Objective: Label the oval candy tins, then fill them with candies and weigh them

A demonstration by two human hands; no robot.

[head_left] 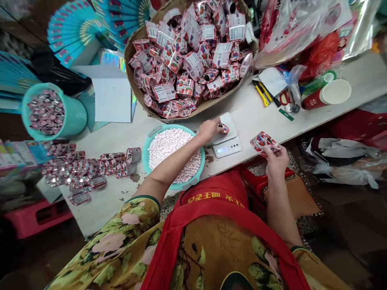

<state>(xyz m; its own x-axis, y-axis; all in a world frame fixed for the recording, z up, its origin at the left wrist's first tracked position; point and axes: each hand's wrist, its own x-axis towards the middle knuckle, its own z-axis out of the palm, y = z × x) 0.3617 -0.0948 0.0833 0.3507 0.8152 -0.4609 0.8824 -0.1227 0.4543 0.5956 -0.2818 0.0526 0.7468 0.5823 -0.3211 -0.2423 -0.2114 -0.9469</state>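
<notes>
My left hand [210,131] reaches over the basin to the white digital scale [229,148]. Its fingers are closed on a small red packet [224,129] over the scale's plate; the fingers partly hide it. In front of the table edge, my right hand [275,159] pinches a flat red strawberry-printed packet [262,142] by its lower right corner. Small pale pink candy-like pellets [169,147] fill a turquoise basin [147,155] to the left of the scale, under my left forearm.
A large cardboard box [131,76] heaped with printed packets stands behind the basin. Rows of packets [87,169] lie at the left, near a turquoise bucket [77,117]. A yellow cutter [263,94] and a paper cup [314,98] sit at the right.
</notes>
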